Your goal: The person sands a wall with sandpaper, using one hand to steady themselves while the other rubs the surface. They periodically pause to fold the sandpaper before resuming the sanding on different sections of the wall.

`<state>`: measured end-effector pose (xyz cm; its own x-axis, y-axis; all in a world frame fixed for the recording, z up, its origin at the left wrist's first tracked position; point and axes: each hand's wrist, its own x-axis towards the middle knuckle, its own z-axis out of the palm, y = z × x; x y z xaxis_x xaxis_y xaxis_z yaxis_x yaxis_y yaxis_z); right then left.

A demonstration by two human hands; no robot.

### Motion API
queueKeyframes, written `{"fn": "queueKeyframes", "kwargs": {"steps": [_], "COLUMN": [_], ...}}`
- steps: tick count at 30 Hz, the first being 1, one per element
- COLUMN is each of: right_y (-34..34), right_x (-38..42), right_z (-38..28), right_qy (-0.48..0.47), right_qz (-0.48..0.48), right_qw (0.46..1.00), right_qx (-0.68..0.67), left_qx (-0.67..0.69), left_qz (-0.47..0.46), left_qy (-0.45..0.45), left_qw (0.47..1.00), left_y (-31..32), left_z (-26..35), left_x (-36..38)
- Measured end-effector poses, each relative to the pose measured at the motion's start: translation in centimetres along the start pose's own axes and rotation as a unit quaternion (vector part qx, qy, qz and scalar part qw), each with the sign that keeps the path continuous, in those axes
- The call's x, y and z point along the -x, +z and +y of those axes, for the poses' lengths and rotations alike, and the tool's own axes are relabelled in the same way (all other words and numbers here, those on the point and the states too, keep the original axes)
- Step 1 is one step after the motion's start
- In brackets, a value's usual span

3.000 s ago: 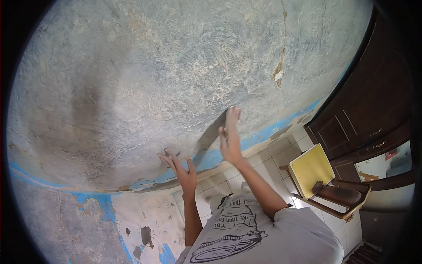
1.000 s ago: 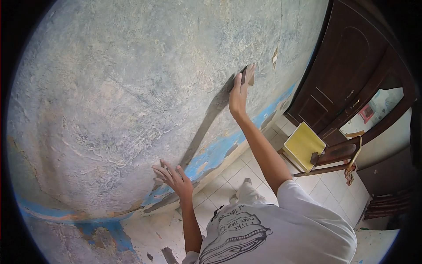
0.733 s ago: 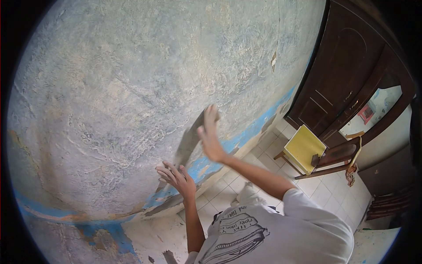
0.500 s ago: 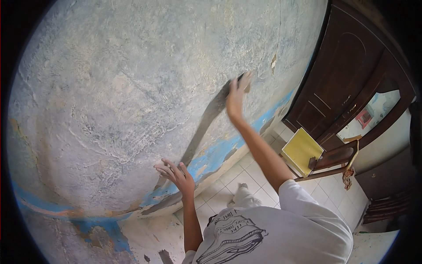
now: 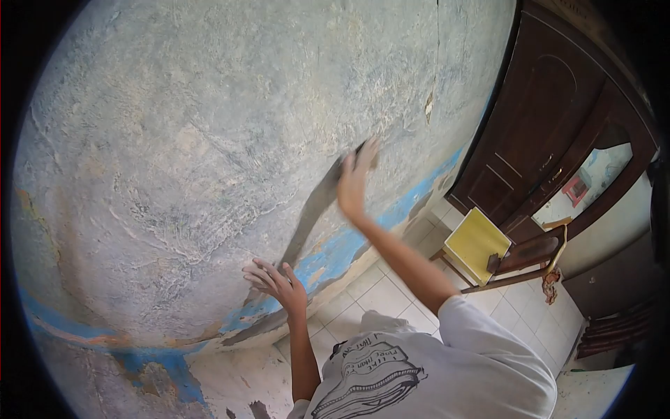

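A rough, worn wall [image 5: 195, 91] with flaking grey-white paint and a ridge of cracks fills the left and middle of the view. Fingers spread, my left hand [image 5: 279, 285] rests against its lower part, just above the blue strip. Farther up and to the right, my right hand [image 5: 357, 178] presses a small brownish pad [image 5: 375, 163] against the wall. Most of the pad is hidden under the palm and fingers, which are blurred, so its exact kind cannot be made out. A dark shadow of the right arm falls on the wall.
A peeling blue paint strip [image 5: 335, 255] runs along the wall's base. To the right are a dark wooden wardrobe [image 5: 537, 105] with a mirror [image 5: 590, 181] and a chair with a yellow seat [image 5: 477, 244] bearing a small dark piece [image 5: 493, 262]. White tiles [image 5: 380, 297] cover the floor.
My right hand has slid down and to the left along the wall with the pad. My left hand stays in nearly the same place. The foot seen on the floor earlier is out of sight.
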<state>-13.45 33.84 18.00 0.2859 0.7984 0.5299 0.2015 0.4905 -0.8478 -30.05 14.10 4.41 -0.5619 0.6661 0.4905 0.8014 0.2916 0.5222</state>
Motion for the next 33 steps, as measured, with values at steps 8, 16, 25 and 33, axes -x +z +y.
{"fn": "queueKeyframes", "kwargs": {"steps": [8, 16, 25, 33], "right_y": [-0.5, 4.2, -0.3, -1.1], "right_x": [-4.8, 9.7, -4.3, 4.9], "right_z": [0.7, -2.3, 1.2, 3.9], "right_qy": [0.038, 0.002, 0.139, -0.109], "right_qz": [0.103, -0.104, 0.118, -0.162], "right_qw": [0.99, 0.994, 0.965, 0.981], "right_qx": [-0.089, -0.024, -0.189, -0.005], "left_qx": [-0.049, 0.019, 0.066, 0.032], "left_qz": [-0.077, 0.009, 0.005, -0.032], "left_qy": [-0.023, 0.007, -0.02, -0.02], "left_qw": [0.996, 1.0, 0.998, 0.999], "left_y": [-3.1, 0.3, 0.3, 0.5], "left_z": [-1.9, -0.9, 0.0, -1.9], "left_x": [0.3, 0.5, 0.3, 0.1]}}
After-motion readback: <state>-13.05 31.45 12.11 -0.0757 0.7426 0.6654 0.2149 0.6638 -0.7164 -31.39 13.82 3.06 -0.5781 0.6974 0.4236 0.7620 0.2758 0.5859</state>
